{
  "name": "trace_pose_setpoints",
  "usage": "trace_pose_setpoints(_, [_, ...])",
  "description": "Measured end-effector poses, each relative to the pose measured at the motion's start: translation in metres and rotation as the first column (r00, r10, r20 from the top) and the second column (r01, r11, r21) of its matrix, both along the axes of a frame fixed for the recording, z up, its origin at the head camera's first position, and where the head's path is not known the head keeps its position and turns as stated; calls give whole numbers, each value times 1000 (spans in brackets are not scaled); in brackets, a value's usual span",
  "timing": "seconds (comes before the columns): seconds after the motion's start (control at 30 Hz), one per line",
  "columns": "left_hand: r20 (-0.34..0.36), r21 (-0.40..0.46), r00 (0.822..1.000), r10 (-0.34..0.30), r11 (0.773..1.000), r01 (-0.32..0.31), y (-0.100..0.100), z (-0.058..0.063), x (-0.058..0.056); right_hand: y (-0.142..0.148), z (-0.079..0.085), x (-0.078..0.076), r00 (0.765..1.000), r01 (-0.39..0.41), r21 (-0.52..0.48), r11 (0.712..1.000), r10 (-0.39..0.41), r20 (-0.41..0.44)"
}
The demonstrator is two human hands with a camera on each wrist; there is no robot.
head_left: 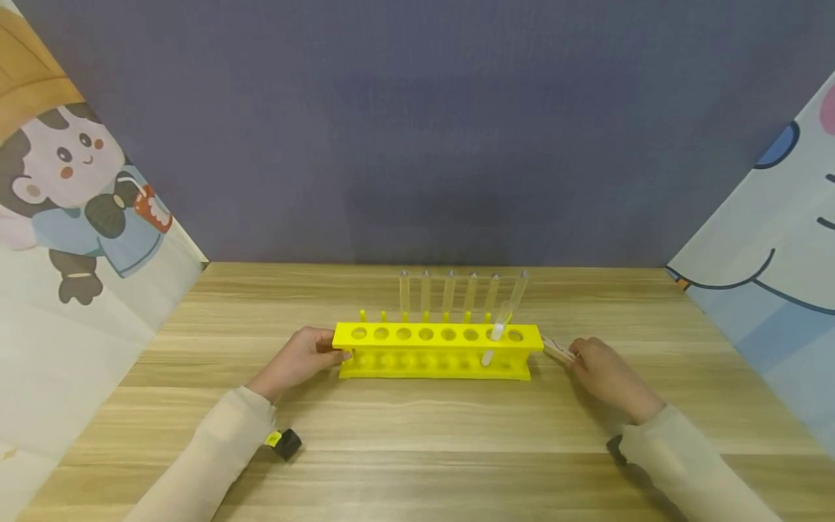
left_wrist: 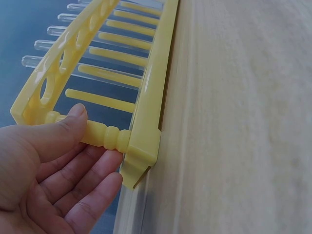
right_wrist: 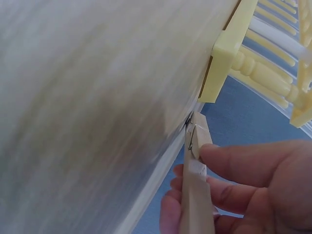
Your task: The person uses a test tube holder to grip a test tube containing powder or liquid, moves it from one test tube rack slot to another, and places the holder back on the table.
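Note:
A yellow test tube rack point(head_left: 437, 344) stands upright on the table. My left hand point(head_left: 305, 360) is at its left end; in the left wrist view the thumb and fingers grip the turned end post point(left_wrist: 100, 134). One test tube with white contents point(head_left: 498, 332) leans in a hole near the right end. Several clear test tubes point(head_left: 449, 291) sit upside down on the pegs at the back. Just beyond the rack's right end, my right hand point(head_left: 603, 371) holds a wooden test tube clamp point(right_wrist: 197, 195), pinched between thumb and fingers, its tip near the rack's base.
The wood-grain table point(head_left: 417, 449) runs back to a dark blue-grey partition point(head_left: 417, 145). Cartoon-printed panels stand at left point(head_left: 85, 290) and right point(head_left: 770, 319). A small black object with a yellow label point(head_left: 285, 444) shows beside the left sleeve.

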State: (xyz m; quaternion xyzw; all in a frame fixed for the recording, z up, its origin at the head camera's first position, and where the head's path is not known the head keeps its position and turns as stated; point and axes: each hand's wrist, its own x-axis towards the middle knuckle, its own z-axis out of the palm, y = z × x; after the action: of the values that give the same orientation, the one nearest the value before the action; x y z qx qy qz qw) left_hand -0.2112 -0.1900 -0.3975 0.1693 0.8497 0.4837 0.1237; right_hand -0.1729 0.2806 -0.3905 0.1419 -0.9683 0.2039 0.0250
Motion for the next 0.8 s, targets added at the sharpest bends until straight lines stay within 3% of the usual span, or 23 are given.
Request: trace_pose_setpoints(0.8, [-12,-10,1000,7,1000,-7,0,-1,0,-12,0,-4,996,-56,70,996,51,78])
